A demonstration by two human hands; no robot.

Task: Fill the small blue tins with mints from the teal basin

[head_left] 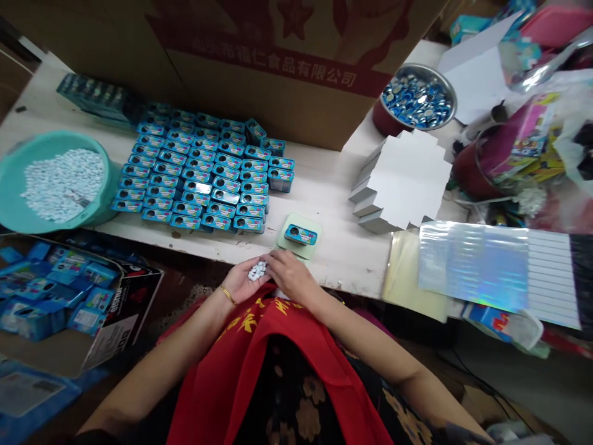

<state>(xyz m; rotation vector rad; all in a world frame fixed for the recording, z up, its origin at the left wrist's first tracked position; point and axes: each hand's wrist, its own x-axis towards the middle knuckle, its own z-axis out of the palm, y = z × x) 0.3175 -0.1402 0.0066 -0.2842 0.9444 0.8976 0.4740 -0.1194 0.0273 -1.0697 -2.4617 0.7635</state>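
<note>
My left hand (240,279) is cupped palm up at the table's front edge and holds a small heap of white candies (257,270). My right hand (291,274) lies against it, fingers bent down over the fingertip side of the heap. What those fingers pinch, if anything, is hidden. Just beyond my hands, one blue tin (301,234) with a dark round opening rests on a pale green flat tray (296,219). To the left of it stand rows of similar blue tins (199,173).
A teal basin (109,179) of white candies stands at the left. Behind the tins rises a large cardboard box (278,93). A metal bowl (445,93) of shiny round pieces, stacked white card (412,179) and silvery sheets (472,262) occupy the right. An open carton (125,309) of blue packs sits lower left.
</note>
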